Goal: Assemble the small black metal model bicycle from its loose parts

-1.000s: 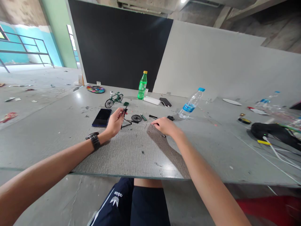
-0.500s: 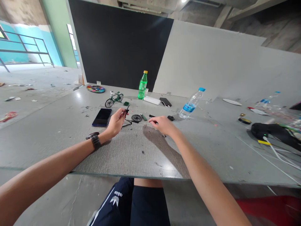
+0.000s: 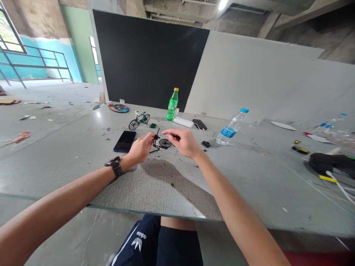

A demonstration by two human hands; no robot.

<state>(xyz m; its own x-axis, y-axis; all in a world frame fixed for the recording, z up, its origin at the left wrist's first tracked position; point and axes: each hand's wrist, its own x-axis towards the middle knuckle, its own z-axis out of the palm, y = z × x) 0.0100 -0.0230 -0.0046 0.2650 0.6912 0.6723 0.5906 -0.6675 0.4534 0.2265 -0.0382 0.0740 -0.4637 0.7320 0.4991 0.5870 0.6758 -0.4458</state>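
Left hand (image 3: 142,147) pinches the black frame (image 3: 155,142); right hand (image 3: 185,142) grips a small part; wheel (image 3: 165,143) unattached on counter (image 3: 244,173); assembly barely begun.

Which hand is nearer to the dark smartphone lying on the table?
Left. The left hand, holding the small black bicycle frame, is just right of the smartphone. The right hand is farther right, beyond the frame.

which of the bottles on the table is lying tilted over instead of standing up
The clear water bottle with the blue cap, right of the hands, is the tilted one. The green bottle with the yellow cap stands upright near the black board.
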